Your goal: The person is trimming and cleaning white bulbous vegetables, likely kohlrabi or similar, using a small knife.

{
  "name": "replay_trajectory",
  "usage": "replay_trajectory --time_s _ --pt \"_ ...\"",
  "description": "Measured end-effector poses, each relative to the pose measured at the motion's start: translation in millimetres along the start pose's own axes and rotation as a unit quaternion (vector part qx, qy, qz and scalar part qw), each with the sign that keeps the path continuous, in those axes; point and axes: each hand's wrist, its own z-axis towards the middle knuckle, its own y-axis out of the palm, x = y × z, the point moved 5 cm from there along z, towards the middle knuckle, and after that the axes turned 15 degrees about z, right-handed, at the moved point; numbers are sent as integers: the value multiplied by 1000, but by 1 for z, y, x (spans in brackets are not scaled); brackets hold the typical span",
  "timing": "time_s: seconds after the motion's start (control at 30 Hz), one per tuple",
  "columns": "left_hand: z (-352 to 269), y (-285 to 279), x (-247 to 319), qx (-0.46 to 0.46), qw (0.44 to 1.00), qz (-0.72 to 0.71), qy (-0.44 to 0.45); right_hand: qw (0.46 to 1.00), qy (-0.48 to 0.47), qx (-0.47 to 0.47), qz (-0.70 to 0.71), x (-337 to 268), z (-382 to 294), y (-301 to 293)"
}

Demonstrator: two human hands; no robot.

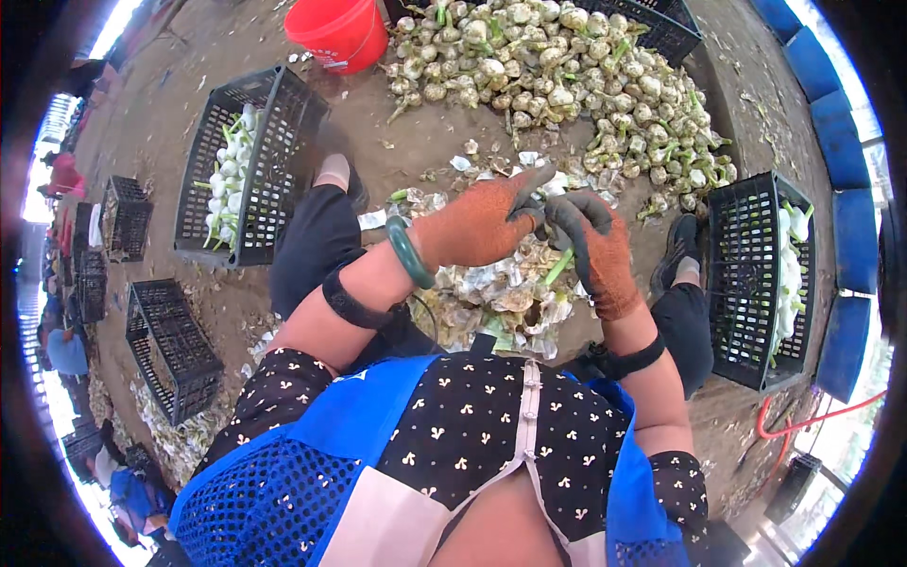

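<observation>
My right hand [599, 248], in an orange work glove with dark grey coated fingers, grips a garlic bulb by its green stem [560, 266]; the fingers hide most of the bulb. Close against it is my left hand [482, 216], gloved alike, its index finger stretched out and its other fingers curled. Whether those curled fingers pinch anything is hidden. Below both hands lies a heap of papery garlic skins [506, 290] between my legs. Farther ahead spreads a large pile of soil-stained garlic bulbs [545, 64] with cut stems.
Black plastic crates with clean white garlic stand at my left [266, 163] and my right [744, 276]. A red bucket [336, 35] sits at the far left of the pile. Behind my left side is another crate [173, 347]. Blue panels [854, 237] line the right; people [131, 489] are at the left rim.
</observation>
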Motion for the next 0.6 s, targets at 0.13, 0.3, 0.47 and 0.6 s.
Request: replay_trajectory --time_s 0.13,0.3,0.47,0.6 --pt "-6 -18 18 21 999 -38 -26 990 -33 138 8 25 20 -63" --pt "-2 -11 -6 21 995 6 -97 877 38 -6 479 4 17 -29" --pt "2 -11 -3 59 996 -19 -59 962 66 -6 264 -4 2 -7" --pt "-1 -19 6 49 993 -86 -62 998 -13 33 47 -14 -3 -7"
